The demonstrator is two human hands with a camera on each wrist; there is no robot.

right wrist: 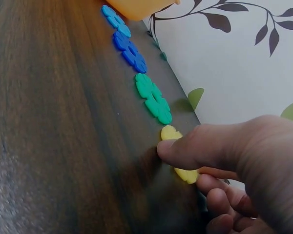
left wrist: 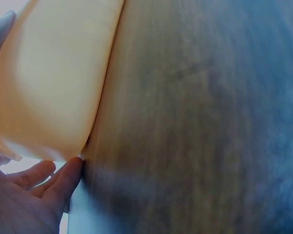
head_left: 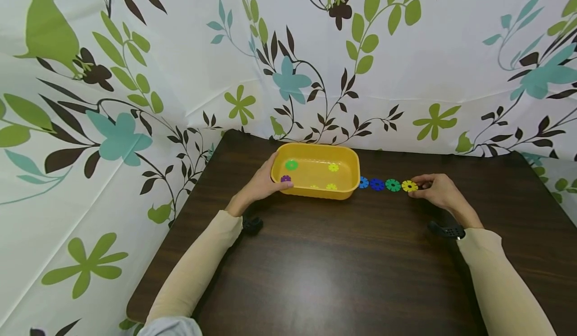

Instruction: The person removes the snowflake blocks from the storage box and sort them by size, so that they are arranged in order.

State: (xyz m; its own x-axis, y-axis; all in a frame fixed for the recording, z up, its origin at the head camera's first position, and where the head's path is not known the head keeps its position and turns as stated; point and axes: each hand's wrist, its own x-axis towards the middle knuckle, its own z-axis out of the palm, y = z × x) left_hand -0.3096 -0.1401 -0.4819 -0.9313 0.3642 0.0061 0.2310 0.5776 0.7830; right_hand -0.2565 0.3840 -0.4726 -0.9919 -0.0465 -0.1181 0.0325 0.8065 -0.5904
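My left hand [head_left: 260, 182] grips the left end of a yellow plastic basin [head_left: 357, 170], its thumb over the front rim. Inside lie a green disc [head_left: 291, 164], a purple disc [head_left: 286, 179] near the thumb and a few yellow ones [head_left: 333, 167]. My right hand [head_left: 437, 192] pinches a yellow flower-shaped disc [right wrist: 187, 175] between thumb and fingers, at the right end of a row on the table. To its left in that row come a green disc [right wrist: 153, 98], a dark blue disc [right wrist: 130, 51] and a light blue disc [right wrist: 115, 21] beside the basin.
A dark wood-grain table [head_left: 324, 256] lies under everything. Behind it and to the left hangs a white cloth [head_left: 189, 70] printed with leaves and birds. The basin and the row sit toward the table's far edge. Both wrists wear dark straps [head_left: 446, 230].
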